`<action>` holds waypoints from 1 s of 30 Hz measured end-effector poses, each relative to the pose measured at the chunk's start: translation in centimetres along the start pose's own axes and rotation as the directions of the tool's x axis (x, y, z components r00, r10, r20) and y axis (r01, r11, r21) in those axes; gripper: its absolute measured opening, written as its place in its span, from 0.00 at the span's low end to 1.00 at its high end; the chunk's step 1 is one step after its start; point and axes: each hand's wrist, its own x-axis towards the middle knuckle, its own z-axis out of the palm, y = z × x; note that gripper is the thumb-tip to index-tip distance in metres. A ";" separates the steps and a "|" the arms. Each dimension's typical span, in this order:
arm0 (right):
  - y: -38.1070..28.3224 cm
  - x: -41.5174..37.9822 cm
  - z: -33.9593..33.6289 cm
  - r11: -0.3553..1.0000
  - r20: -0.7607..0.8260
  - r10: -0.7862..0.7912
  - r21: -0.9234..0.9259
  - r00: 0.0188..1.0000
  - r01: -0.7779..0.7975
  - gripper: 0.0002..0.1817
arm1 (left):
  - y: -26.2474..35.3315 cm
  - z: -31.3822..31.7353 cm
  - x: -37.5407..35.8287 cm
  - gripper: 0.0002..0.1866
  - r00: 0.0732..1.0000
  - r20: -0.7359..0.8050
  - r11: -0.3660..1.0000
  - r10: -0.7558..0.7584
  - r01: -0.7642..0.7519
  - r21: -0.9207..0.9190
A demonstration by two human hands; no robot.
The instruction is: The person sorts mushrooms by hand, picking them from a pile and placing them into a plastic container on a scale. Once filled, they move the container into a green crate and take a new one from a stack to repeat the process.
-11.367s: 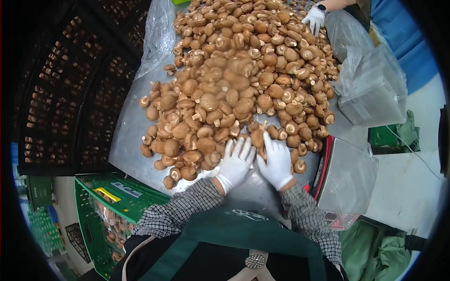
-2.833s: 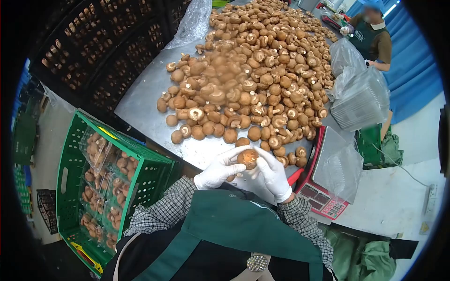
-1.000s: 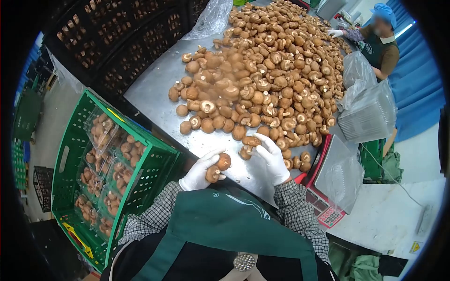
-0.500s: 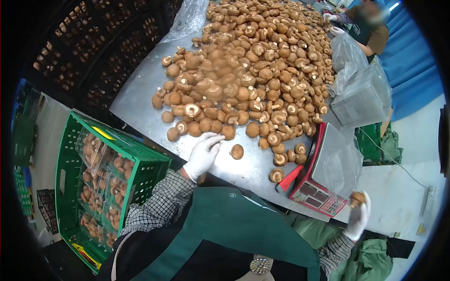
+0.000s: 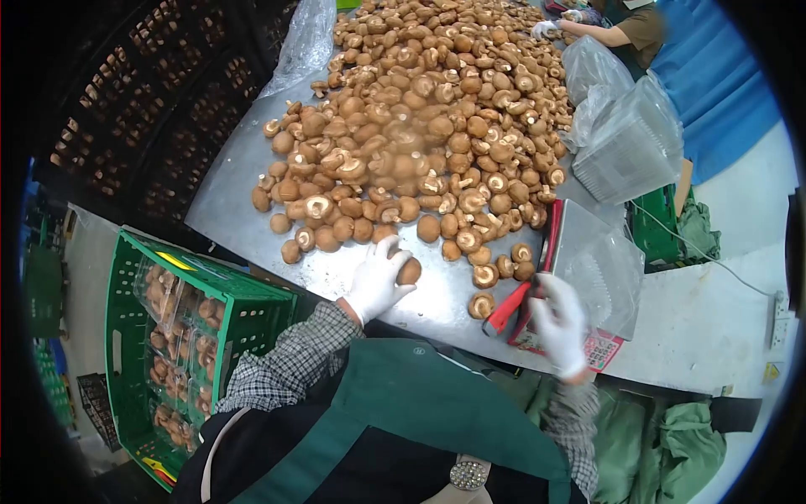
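Observation:
My left hand, in a white glove, has its thumb and fingers around a brown mushroom near the front edge of the metal table. Just behind it lies a large heap of mushrooms, some showing pale undersides and stems. My right hand, also gloved, is over the front of a red scale. Motion blurs its fingers, and I see no mushroom in it. Beside those fingers is a red-and-black handle. A clear plastic tray rests on the scale.
Left of me, a green crate holds clear packs of mushrooms. Black crates stand at the far left. Stacked clear trays and plastic bags are at the right. A co-worker's gloved hand touches the heap's far side.
My right hand has moved left and up from beyond the scale to its front; the mushroom it held is no longer visible. My left hand has closed around the mushroom beside it. The view has shifted.

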 end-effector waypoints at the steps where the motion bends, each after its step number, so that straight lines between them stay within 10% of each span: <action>1: 0.2 1.0 3.3 0.991 0.039 -0.104 -0.082 0.994 0.107 0.20 | 0.1 -0.5 -0.8 0.30 0.996 -0.081 0.994 0.038 -0.046 -0.104; 6: 1.6 4.3 14.0 0.923 0.246 -0.101 -0.338 0.964 0.183 0.21 | 0.8 -2.2 -3.5 0.36 0.939 -0.340 0.915 0.048 -0.178 -0.363; 13: 2.4 6.9 16.8 0.765 0.302 -0.050 -0.601 0.952 0.231 0.19 | 1.0 -4.4 -4.4 0.35 0.942 -0.318 0.839 -0.108 -0.085 -0.537; 19: 2.6 6.2 14.8 0.952 0.164 -0.014 -0.300 0.986 0.063 0.12 | 0.3 -4.3 -3.9 0.32 0.968 -0.155 0.693 -0.199 0.027 -0.721; 22: 4.6 5.5 14.6 0.914 0.090 0.189 0.347 0.978 -0.209 0.09 | -0.8 -3.5 -2.7 0.31 0.980 -0.067 0.597 -0.187 0.059 -0.800; 23: 5.0 5.4 14.5 0.831 0.152 0.303 0.442 0.941 -0.339 0.08 | -1.0 -3.3 -2.6 0.31 0.965 0.098 0.342 -0.245 0.180 -0.922; 24: 5.4 5.1 14.5 0.854 0.135 0.280 0.417 0.950 -0.311 0.09 | -1.0 -3.2 -2.3 0.31 0.928 0.274 0.060 -0.253 0.297 -0.953; 30: 2.5 2.7 14.2 0.982 0.217 0.033 0.173 0.976 -0.072 0.12 | -2.4 0.5 -2.9 0.27 0.861 0.427 -0.039 -0.278 0.434 -0.900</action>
